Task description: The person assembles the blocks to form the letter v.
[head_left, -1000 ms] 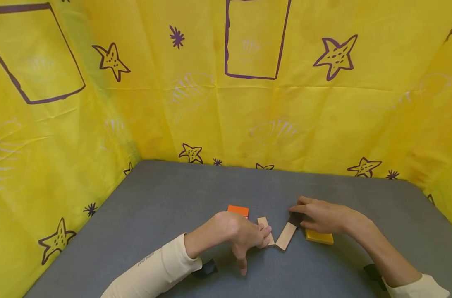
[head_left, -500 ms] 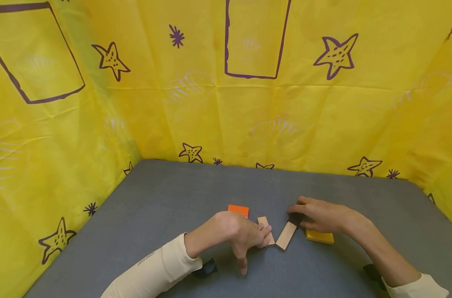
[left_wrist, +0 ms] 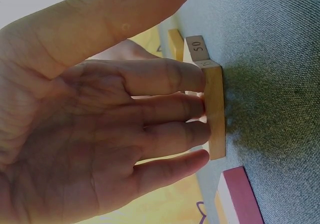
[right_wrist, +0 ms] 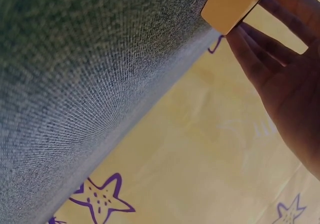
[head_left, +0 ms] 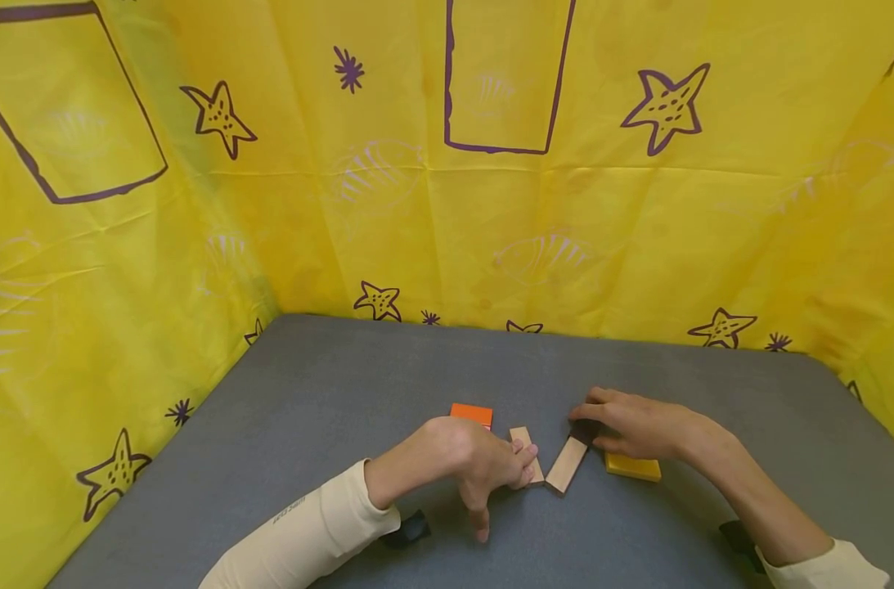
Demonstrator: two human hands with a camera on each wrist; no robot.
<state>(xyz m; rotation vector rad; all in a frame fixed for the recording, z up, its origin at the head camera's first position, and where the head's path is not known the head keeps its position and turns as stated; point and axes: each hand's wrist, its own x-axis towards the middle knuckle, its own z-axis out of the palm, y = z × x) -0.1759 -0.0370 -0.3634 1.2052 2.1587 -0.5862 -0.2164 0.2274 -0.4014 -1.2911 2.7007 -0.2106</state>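
The left forearm enters from the lower left with the wrist bent. The left hand extends four nearly straight fingers, side by side, their tips against the left pale block; the thumb stands apart, directed toward the near edge of the table. The right forearm enters from the lower right. The right hand points left and pinches the dark block between thumb and fingers, at the far end of the right pale block. The two hands are apart. The pale blocks lie between them in a V, near ends meeting. The yellow block lies just beside the right hand, partly covered. The orange block lies beyond the left wrist.
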